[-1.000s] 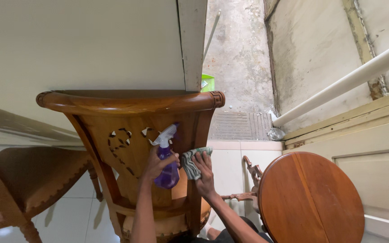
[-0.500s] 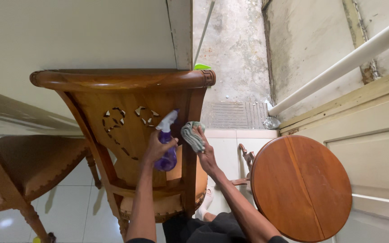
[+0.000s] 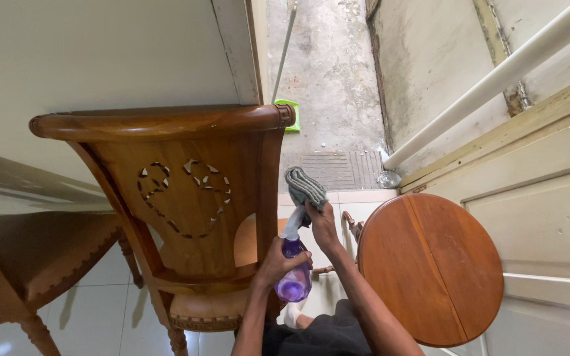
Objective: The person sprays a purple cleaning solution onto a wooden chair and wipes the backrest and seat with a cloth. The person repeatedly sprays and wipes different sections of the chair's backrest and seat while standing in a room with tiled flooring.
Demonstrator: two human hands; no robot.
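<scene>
my left hand [image 3: 277,261] is wrapped around the neck of a purple spray bottle [image 3: 293,277], fingers curled tight about it just under the white trigger head, whose nozzle points up toward the cloth. my right hand [image 3: 323,224] sits just above and to the right of it, fingers bunched and pinching a grey-green striped cloth [image 3: 303,187] that stands up crumpled out of my grip. both hands are just off the right edge of the carved wooden chair [image 3: 179,191], beside its right upright post, and i cannot tell whether the cloth touches the wood. the chair's back has a cut-out pattern in it and a curved top rail. a round wooden table [image 3: 433,264] stands close on my right. another chair with a padded seat [image 3: 34,250] is at the left, over pale floor tiles.
</scene>
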